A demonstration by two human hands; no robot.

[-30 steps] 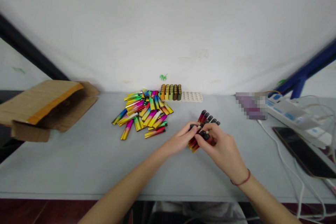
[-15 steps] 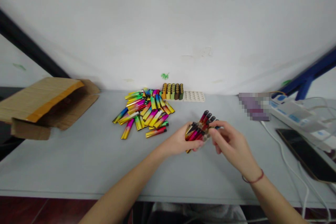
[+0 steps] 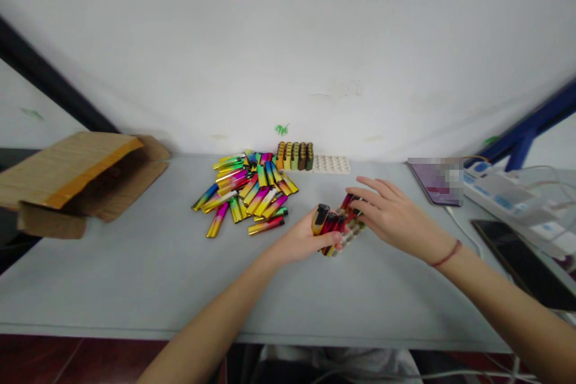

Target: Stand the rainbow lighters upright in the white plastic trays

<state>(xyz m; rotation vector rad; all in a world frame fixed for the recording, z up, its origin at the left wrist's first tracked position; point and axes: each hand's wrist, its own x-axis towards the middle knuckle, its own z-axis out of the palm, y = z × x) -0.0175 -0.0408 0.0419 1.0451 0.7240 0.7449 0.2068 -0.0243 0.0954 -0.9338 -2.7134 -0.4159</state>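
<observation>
My left hand (image 3: 302, 241) is wrapped round a bunch of shiny lighters (image 3: 324, 221), red and gold with black tops. Under and beside them is a pale holed tray (image 3: 350, 241). Red lighters (image 3: 348, 201) stand in its far part. My right hand (image 3: 389, 213) lies over their tops with fingers stretched out and somewhat spread, and its fingertips hide part of them. Left of my hands lies a loose pile of rainbow-coloured lighters (image 3: 258, 193).
By the wall stands a block of upright lighters (image 3: 294, 157), with an unfilled white holed tray (image 3: 332, 164) beside it. An open cardboard box (image 3: 90, 162) is at the left. Phones (image 3: 517, 258), a power strip (image 3: 499, 192) and white cables occupy the right side.
My right hand has gone from bent fingers beside the standing lighters to stretched fingers over their tops. The left hand's bunch has tilted, and more of the holed tray shows.
</observation>
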